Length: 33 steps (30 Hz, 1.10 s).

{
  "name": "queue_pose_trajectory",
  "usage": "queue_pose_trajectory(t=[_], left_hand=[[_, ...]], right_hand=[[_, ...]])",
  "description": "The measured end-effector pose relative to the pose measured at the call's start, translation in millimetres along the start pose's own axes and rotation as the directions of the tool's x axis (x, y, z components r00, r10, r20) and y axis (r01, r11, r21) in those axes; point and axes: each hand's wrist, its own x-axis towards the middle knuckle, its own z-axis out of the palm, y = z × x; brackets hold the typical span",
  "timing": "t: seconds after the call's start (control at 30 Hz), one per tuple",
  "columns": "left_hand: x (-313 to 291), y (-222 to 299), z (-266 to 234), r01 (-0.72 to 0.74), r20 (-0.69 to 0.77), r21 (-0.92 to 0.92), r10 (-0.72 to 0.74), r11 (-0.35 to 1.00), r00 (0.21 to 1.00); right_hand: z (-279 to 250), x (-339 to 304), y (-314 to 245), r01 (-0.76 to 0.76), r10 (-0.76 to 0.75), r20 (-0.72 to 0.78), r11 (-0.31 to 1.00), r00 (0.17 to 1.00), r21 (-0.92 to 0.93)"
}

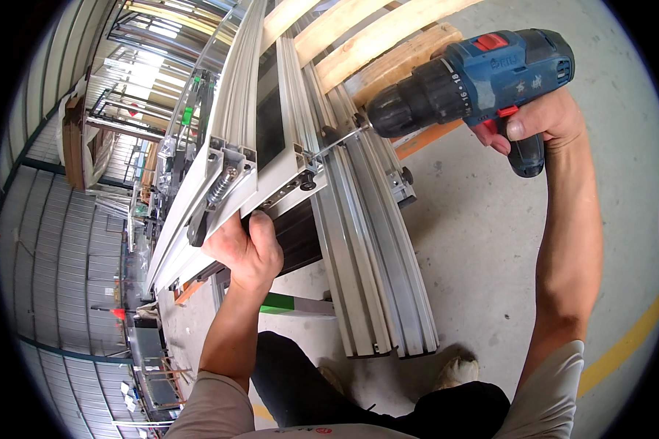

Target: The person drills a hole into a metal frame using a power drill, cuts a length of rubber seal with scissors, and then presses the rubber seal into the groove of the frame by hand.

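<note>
My right hand is wrapped round the grip of a blue and black cordless drill with red switches. A long thin screwdriver bit runs from the drill's chuck toward the near corner of a white metal frame. Whether its tip sits in a screw is too small to tell. Below that corner my left hand is closed on the frame's edge, thumb up and the other fingers hidden. A metal spring and black fittings show at the frame's open end.
Long aluminium profiles lie beside the frame, with their ends near my feet. Wooden slats extend at the far side. A green and white bar is below. Racks of long stock stand at the left.
</note>
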Motion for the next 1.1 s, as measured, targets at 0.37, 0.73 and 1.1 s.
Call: queue_pose_trajectory(t=[0.37,0.73,1.1], left_hand=[[0.1,-0.7,1.3,-0.015,0.003,-0.008,0.015,1.000,1.000],[-2.3,1.7,1.9,0.023,-0.005,-0.031,-0.023,0.999,1.000],[-2.1,1.7,3.9,0.062,-0.015,-0.064,-0.063,0.996,0.998]], right_hand=[[-3.0,-0.3,12.9,0.005,-0.005,-0.048,1.000,0.999,0.006],[1.1,-2.5,9.2,-0.049,0.049,-0.050,0.999,0.998,-0.005],[-2.5,4.1,5.6,-0.082,0.081,0.030,0.996,0.996,0.035]])
